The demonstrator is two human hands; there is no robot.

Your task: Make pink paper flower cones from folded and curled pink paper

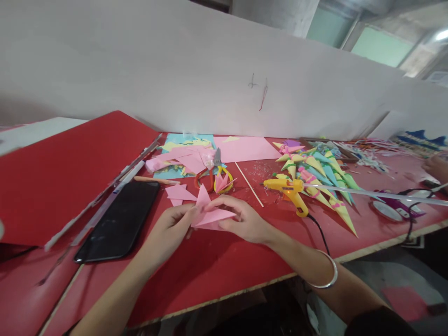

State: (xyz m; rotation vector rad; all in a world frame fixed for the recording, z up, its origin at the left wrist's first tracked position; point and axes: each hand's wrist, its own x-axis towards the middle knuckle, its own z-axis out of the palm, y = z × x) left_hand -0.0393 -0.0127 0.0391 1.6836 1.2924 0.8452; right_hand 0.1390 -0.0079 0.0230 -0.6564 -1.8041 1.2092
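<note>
Between my two hands, just above the red tabletop, is a folded piece of pink paper (214,216) with pointed flaps. My left hand (176,223) pinches its left side between thumb and fingers. On the right side, my right hand (245,219) grips it too, its fingers bent over the top edge. Right behind the hands stands a small pointed pink folded-paper piece (221,183), in front of the scissors (217,161) with red and yellow handles. Some flat pink paper pieces (179,193) lie beside my left hand.
A black phone (119,221) lies at left near a large red sheet (70,182). To the right are a yellow glue gun (292,190) with a long glue stick, and a pile of paper cones (320,170). A thin wooden stick (249,184) lies mid-table. Another person's hand (436,167) shows far right.
</note>
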